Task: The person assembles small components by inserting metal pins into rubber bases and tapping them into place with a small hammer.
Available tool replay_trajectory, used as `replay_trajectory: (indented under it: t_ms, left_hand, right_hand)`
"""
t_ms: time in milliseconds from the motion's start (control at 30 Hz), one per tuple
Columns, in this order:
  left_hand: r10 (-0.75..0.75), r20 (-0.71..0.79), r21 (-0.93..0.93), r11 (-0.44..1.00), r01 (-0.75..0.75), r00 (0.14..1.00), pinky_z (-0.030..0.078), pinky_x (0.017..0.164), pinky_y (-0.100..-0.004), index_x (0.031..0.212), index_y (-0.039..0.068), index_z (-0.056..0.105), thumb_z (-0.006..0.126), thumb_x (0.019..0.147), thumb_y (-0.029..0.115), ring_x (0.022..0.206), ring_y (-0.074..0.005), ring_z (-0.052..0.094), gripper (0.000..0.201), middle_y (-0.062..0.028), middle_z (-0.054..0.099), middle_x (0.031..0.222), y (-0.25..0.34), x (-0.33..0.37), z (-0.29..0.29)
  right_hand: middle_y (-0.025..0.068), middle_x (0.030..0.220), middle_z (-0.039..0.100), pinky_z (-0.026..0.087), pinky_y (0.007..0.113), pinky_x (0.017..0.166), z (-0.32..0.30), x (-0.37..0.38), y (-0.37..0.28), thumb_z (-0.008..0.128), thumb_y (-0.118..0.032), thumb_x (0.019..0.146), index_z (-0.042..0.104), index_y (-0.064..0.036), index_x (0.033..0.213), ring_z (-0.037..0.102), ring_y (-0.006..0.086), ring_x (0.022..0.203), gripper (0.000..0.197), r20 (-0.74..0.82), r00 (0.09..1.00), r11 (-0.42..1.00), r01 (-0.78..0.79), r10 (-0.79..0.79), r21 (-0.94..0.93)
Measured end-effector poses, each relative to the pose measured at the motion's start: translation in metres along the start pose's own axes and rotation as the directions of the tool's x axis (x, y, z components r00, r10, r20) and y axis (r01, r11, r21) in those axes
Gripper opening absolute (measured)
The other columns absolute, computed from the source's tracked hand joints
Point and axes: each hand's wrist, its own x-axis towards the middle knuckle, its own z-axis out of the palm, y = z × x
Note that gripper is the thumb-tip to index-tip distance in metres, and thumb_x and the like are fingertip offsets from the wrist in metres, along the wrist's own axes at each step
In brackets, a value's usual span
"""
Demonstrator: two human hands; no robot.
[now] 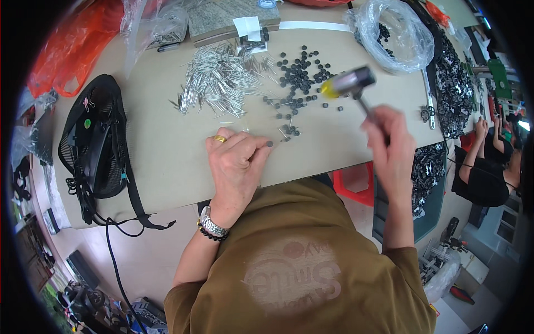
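Observation:
My left hand (pixel 235 161) rests on the table, its fingers curled in a pinch. A small round black cap (pixel 269 143) shows at its thumb and fingertip; whether a pin sits under it is hidden. My right hand (pixel 391 146) grips the handle of a hammer (pixel 356 82), raised to the right and blurred by motion. The hammer's head has a yellow face on its left end. Beyond my left hand spreads a heap of thin silver metal pins (pixel 214 80). Loose black caps (pixel 303 72) lie to the right of the pins, and a few nearer ones have pins in them.
A black mesh bag (pixel 94 139) with straps lies at the left. A stone-like block (pixel 222 19) and red plastic bag (pixel 78 44) are at the back. A clear bag (pixel 397 36) of black parts stands back right. Dark part piles (pixel 453 83) lie right; a red stool (pixel 356 186) is below.

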Motion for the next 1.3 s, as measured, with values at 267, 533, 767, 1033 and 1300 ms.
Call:
replay_trajectory:
  t_ms: [267,533,767,1033,1300]
  left_hand:
    - [-0.007,-0.036,-0.047,0.999,0.005,0.999,0.031,0.076,-0.0356,0.075,0.010,0.073,0.081,0.072,0.004,0.072,-0.0191,0.051,0.011,0.0014,0.062,0.066,0.000,0.000,0.003]
    - [-0.007,-0.023,-0.039,0.999,0.006,1.000,0.031,0.075,-0.0360,0.075,0.010,0.073,0.081,0.072,0.004,0.071,-0.0197,0.049,0.010,0.0011,0.060,0.065,-0.002,-0.001,0.002]
    - [-0.003,-0.017,-0.040,0.999,0.002,1.000,0.032,0.077,-0.0353,0.077,0.009,0.072,0.080,0.075,0.005,0.073,-0.0195,0.050,0.009,0.0010,0.062,0.067,-0.001,-0.001,0.000]
    - [-0.130,0.053,-0.020,0.991,0.131,0.990,0.047,0.059,-0.0407,0.090,0.003,0.064,0.068,0.090,0.005,0.061,-0.0325,0.062,0.004,-0.0142,0.065,0.070,0.016,0.065,-0.021]
    - [-0.017,0.019,-0.186,0.982,0.020,1.000,0.053,0.063,-0.0353,0.112,-0.009,0.064,0.071,0.092,0.019,0.069,-0.0231,0.068,0.035,-0.0156,0.072,0.081,0.034,0.245,-0.036]
  right_hand:
    - [0.0021,0.078,0.056,0.050,0.032,0.052,0.031,-0.030,-0.023,0.068,0.000,0.069,0.072,-0.0185,0.129,0.057,0.0190,0.061,0.063,0.135,0.873,0.846,0.487,-0.468,-0.216]
    - [0.0024,0.078,0.055,0.050,0.032,0.053,0.034,-0.030,-0.033,0.067,0.002,0.069,0.071,-0.0173,0.131,0.058,0.0195,0.062,0.065,0.154,0.876,0.847,0.482,-0.457,-0.227]
    - [0.0074,0.080,0.061,0.052,0.033,0.056,0.023,-0.026,-0.035,0.064,0.009,0.081,0.069,-0.0094,0.131,0.060,0.0209,0.061,0.054,0.101,0.973,0.978,0.206,-0.208,0.030]
    - [0.0043,0.085,0.064,0.039,0.019,0.050,0.019,-0.028,-0.002,0.054,-0.005,0.101,0.050,0.0020,0.144,0.050,0.0049,0.056,0.044,0.220,0.868,0.613,-0.474,0.445,0.632]
    - [0.0052,0.086,0.064,0.040,0.021,0.047,0.031,-0.036,0.009,0.054,-0.004,0.100,0.050,0.0013,0.143,0.050,0.0055,0.055,0.043,0.277,0.838,0.393,-0.480,0.471,0.785]
